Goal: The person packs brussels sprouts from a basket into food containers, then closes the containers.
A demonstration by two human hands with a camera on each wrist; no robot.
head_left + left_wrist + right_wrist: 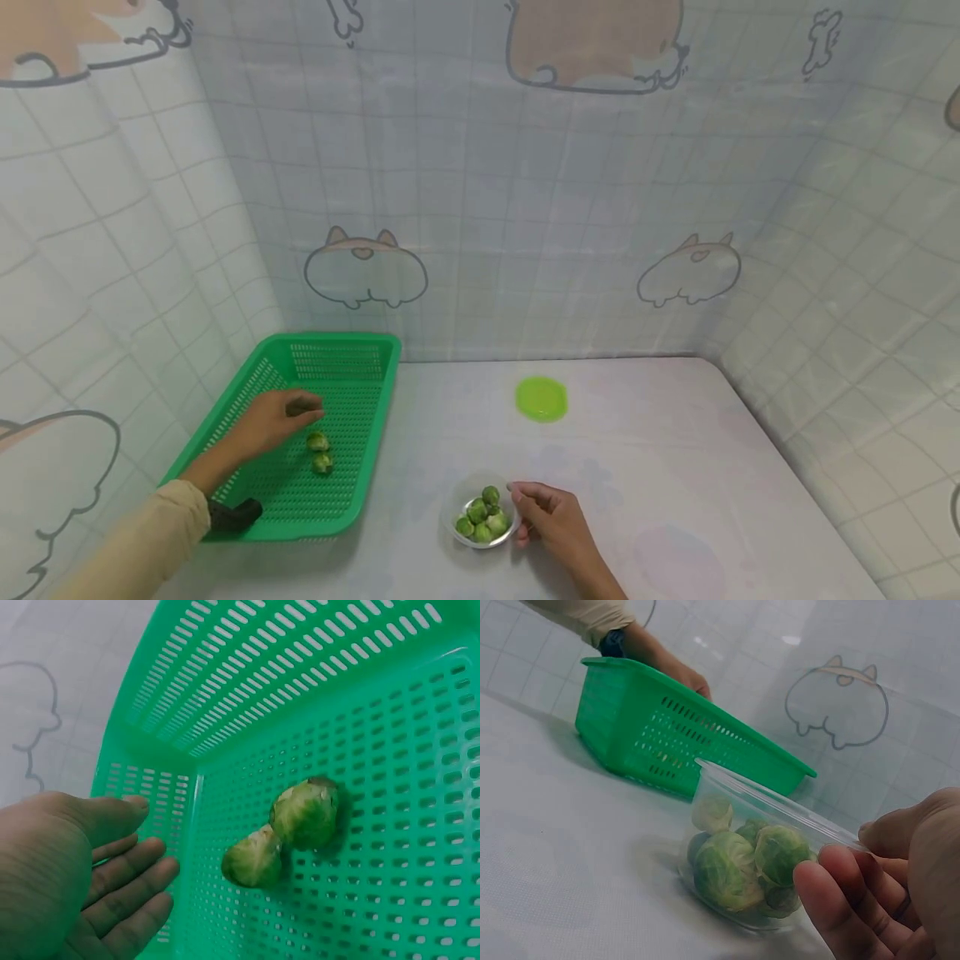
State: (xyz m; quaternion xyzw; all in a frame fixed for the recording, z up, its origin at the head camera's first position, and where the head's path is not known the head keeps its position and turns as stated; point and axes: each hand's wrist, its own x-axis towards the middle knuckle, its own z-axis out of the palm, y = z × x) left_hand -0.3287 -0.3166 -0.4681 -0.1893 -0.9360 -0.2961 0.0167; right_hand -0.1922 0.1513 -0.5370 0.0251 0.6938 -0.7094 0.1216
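My left hand [272,423] hovers over the green plastic basket [377,442], its fingers loosely bent and nothing between them. Two Brussels sprouts [304,814] lie side by side on the basket's slotted floor, just past the left fingertips. On the table, my right hand [553,521] pinches the rim of a clear plastic container [780,796], thumb on top and fingers against the side. Several green Brussels sprouts [726,871] fill the container's lower part and show through its wall.
A bright green round lid [542,399] lies flat on the white table [660,450], farther back than the container. Patterned sheeting [480,208] closes off the back and both sides. A black band [234,517] shows by the left sleeve, over the basket's near corner.
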